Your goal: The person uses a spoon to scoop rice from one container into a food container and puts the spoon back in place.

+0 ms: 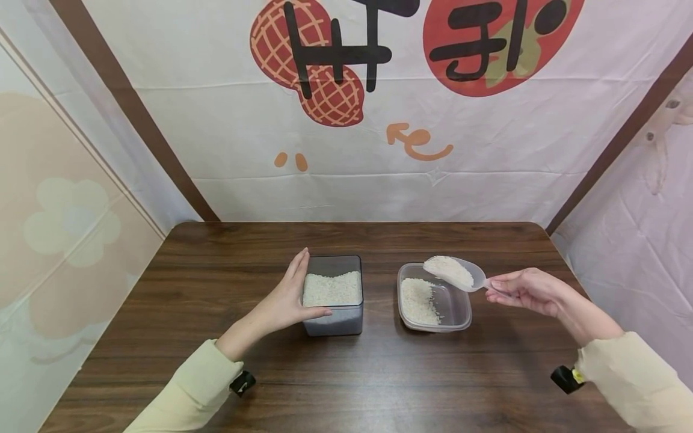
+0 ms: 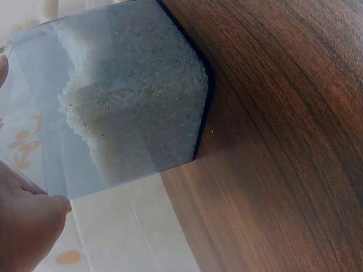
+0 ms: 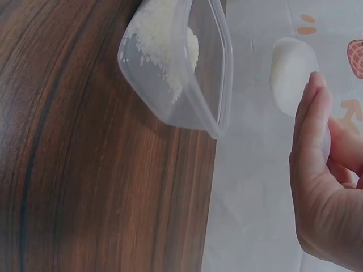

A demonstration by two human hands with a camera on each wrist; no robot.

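Note:
A grey square tub (image 1: pixel 333 319) (image 2: pixel 113 102) of white rice stands mid-table. My left hand (image 1: pixel 287 300) (image 2: pixel 25 226) holds it from the left side, fingers straight along its wall and thumb on the front rim. To the right sits a clear shallow container (image 1: pixel 435 307) (image 3: pixel 187 68) with some rice in it. My right hand (image 1: pixel 522 291) (image 3: pixel 326 181) pinches the handle of a clear plastic scoop (image 1: pixel 455 272) (image 3: pixel 292 65) heaped with rice, held above the clear container's far right corner.
The brown wooden table (image 1: pixel 346 373) has rounded far corners and is walled by a white printed cloth (image 1: pixel 379 120) at the back and cloth panels on both sides. Both sleeves are pale yellow, with black wrist straps.

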